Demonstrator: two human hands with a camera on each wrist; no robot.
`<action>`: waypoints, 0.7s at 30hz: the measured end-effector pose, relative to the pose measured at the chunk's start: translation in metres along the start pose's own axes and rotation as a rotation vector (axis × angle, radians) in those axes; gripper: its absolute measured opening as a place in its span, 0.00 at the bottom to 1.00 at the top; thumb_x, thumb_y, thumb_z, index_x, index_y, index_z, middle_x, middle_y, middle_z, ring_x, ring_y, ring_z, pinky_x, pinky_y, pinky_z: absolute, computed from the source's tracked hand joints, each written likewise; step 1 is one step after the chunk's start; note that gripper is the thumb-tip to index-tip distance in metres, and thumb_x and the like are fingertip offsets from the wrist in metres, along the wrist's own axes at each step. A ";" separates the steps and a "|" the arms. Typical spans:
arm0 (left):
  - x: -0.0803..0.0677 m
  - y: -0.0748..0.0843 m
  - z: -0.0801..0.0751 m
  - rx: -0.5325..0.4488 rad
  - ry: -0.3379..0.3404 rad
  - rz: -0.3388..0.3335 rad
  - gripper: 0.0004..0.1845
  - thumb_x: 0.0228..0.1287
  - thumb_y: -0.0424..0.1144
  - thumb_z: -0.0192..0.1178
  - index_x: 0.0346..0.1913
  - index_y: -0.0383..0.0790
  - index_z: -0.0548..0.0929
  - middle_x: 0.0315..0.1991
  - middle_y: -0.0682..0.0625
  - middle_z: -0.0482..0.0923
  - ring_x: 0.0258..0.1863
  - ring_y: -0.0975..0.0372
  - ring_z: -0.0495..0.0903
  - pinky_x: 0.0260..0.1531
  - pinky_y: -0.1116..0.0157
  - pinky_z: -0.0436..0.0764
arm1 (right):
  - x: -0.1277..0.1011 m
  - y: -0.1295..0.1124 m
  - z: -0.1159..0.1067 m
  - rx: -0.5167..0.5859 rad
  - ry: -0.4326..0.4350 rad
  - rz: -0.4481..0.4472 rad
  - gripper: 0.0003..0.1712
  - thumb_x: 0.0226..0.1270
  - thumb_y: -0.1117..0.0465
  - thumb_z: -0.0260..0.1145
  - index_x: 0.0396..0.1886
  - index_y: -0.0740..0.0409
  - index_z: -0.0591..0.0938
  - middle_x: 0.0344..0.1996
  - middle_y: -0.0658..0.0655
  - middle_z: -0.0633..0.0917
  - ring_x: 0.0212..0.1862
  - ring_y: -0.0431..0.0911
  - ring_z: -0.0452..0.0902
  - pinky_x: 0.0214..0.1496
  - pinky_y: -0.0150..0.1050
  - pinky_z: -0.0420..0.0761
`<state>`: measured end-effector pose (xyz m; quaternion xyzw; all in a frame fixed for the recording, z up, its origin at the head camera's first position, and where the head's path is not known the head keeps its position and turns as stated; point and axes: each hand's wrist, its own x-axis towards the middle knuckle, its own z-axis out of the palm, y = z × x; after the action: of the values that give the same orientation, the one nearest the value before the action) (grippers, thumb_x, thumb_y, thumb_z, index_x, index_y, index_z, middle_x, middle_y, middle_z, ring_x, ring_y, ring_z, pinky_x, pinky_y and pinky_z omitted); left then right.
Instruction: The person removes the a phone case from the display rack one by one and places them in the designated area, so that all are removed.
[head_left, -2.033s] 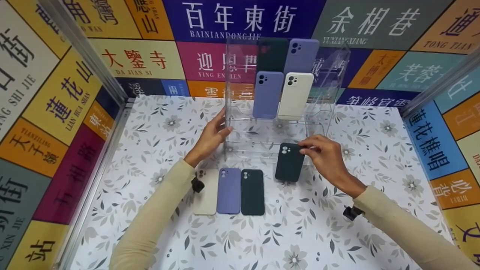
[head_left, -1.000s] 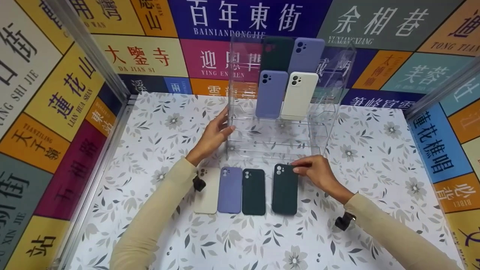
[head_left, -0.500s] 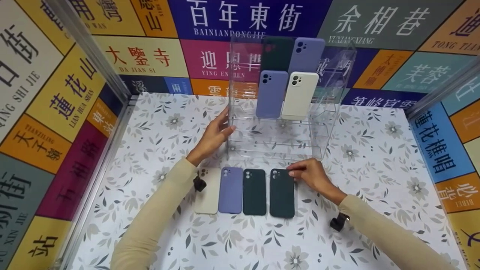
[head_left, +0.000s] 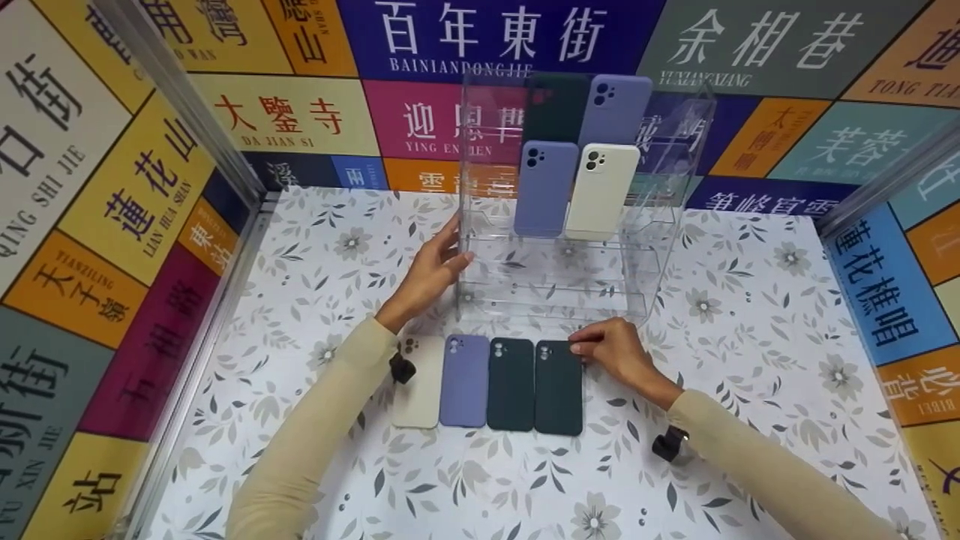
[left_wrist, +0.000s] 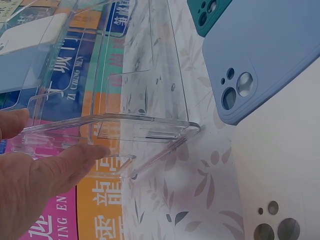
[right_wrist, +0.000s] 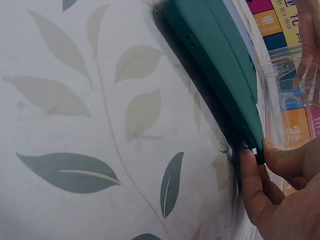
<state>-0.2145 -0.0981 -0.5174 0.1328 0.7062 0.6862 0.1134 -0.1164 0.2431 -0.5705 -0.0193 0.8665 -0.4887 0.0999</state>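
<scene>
the dark case (head_left: pixel 559 387) lies flat, rightmost in a row of four, long axis running away from the person. the right hand (head_left: pixel 611 351) pinches its far right corner; the left hand (head_left: pixel 427 270), fingers straight, steadies the clear rack (head_left: pixel 637 262) beyond. floral table (head_left: pixel 750 360), signed walls close around.

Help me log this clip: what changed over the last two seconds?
The right hand brought the dark green case down from in front of the clear stand, laid it flat on the table and slid it left against the row of three cases; it still pinches its top corner. The left hand stayed on the stand; the four cases on it stayed put.
</scene>
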 end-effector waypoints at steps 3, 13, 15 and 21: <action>0.000 0.000 0.001 -0.003 0.005 -0.004 0.42 0.84 0.27 0.56 0.91 0.47 0.51 0.84 0.36 0.63 0.78 0.42 0.73 0.73 0.38 0.74 | 0.001 -0.001 0.002 -0.026 0.015 -0.005 0.06 0.66 0.72 0.80 0.42 0.66 0.96 0.38 0.64 0.94 0.34 0.46 0.92 0.34 0.29 0.86; 0.001 0.001 0.000 0.004 0.012 -0.008 0.42 0.83 0.27 0.56 0.91 0.48 0.51 0.85 0.37 0.62 0.78 0.42 0.73 0.72 0.39 0.75 | 0.000 -0.004 0.007 -0.088 0.034 -0.033 0.02 0.68 0.71 0.79 0.38 0.66 0.96 0.33 0.61 0.94 0.31 0.46 0.90 0.31 0.29 0.83; 0.001 0.000 0.000 0.005 0.011 -0.006 0.42 0.84 0.27 0.56 0.91 0.47 0.51 0.85 0.37 0.62 0.78 0.42 0.73 0.72 0.37 0.75 | 0.000 -0.004 0.008 -0.094 0.034 -0.036 0.02 0.68 0.71 0.79 0.38 0.66 0.96 0.33 0.61 0.94 0.31 0.46 0.90 0.31 0.29 0.83; 0.001 0.000 0.001 0.004 0.011 0.005 0.42 0.83 0.26 0.56 0.91 0.44 0.51 0.84 0.35 0.64 0.77 0.42 0.74 0.71 0.37 0.75 | 0.000 -0.005 0.010 -0.116 0.032 -0.048 0.02 0.68 0.69 0.79 0.38 0.66 0.95 0.32 0.59 0.93 0.29 0.44 0.88 0.31 0.30 0.83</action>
<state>-0.2153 -0.0971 -0.5178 0.1313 0.7079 0.6856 0.1075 -0.1147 0.2317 -0.5715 -0.0381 0.8942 -0.4401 0.0728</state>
